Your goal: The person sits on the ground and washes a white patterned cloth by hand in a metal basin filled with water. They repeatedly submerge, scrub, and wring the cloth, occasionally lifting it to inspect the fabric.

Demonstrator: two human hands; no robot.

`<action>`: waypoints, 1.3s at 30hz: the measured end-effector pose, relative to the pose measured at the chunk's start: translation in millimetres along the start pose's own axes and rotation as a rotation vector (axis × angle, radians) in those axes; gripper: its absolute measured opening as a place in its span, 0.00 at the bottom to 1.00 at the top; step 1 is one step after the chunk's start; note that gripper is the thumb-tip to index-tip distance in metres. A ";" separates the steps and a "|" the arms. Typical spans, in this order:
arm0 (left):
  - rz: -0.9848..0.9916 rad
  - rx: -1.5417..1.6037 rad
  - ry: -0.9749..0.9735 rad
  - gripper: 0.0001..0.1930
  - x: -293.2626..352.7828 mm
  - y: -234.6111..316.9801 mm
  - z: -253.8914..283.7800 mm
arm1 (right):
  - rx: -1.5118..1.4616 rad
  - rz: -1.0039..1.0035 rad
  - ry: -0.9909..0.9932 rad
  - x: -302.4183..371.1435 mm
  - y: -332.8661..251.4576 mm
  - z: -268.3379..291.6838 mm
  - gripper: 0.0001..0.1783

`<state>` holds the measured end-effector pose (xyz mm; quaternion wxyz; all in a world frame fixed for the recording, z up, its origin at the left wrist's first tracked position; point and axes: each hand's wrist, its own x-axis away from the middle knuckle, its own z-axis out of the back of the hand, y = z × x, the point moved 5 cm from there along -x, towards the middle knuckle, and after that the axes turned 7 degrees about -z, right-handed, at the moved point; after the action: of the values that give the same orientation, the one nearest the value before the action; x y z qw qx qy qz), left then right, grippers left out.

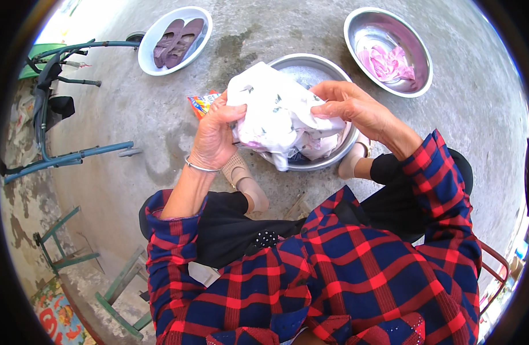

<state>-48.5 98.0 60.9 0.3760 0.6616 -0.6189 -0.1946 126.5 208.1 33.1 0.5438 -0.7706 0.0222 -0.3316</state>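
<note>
Grey concrete floor [161, 115] outdoors, with a metal basin [327, 72] at centre between two feet. Left hand [214, 137] and right hand [353, 106] both clamped on a wet white cloth [276, 109], lifted just above that basin. Beyond: white bowl [152, 57] holding purple shoes [178, 40], second metal basin [416, 40] holding pink cloth [388, 63].

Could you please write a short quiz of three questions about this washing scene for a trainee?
1. True or false: both hands grip the white patterned cloth.
2. What lies in the white basin? A) a pair of purple shoes B) a pink cloth C) a packet
3. Fill in: the left hand wears a silver ____ at the wrist.

Key:
1. True; the right hand pinches its other edge over the middle steel basin.
2. A; the pink cloth lies in the far steel basin.
3. Bangle.
</note>
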 end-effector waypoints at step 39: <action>0.272 0.570 -0.154 0.19 4.8 -25.9 3.6 | -0.181 0.208 0.053 -9.5 -18.1 26.5 0.10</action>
<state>-33.0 91.2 40.5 0.1505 0.6348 -0.7578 -0.0108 127.4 241.1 38.8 0.5026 -0.8011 0.1464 -0.2901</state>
